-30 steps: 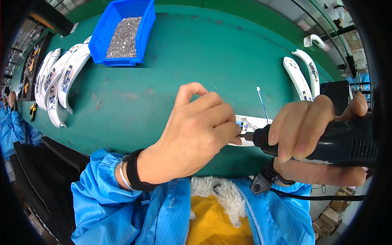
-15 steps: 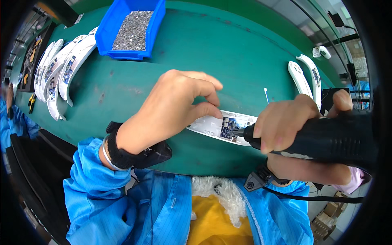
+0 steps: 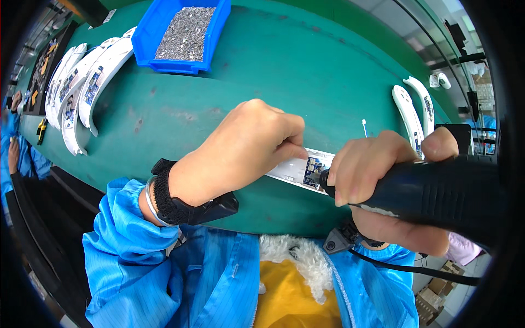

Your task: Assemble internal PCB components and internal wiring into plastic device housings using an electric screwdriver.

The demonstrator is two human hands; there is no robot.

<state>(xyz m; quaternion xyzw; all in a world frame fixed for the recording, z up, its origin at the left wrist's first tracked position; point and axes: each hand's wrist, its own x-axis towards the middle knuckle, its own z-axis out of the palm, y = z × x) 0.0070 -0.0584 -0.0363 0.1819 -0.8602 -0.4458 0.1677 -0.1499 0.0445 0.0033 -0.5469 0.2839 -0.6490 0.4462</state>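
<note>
Gripping the power tool [image 3: 448, 191] is my right hand [image 3: 367, 169]; my left hand [image 3: 235, 153] pinches beside the circuit board [image 3: 313, 167], contents unclear.

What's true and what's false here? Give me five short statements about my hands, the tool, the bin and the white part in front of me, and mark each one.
1. The right hand grips a black handheld power tool. True.
2. The left hand is wrapped around that tool too. False: it is apart from the tool, at the white curved plastic shell.
3. The blue open plastic bin holds a heap of small grey pieces. True.
4. The bin stands at the right end of the bench. False: it stands left of the picture's middle, on the far part of the green bench top.
5. A blue circuit board lies in the shell, by the tool's nose. True.
</note>
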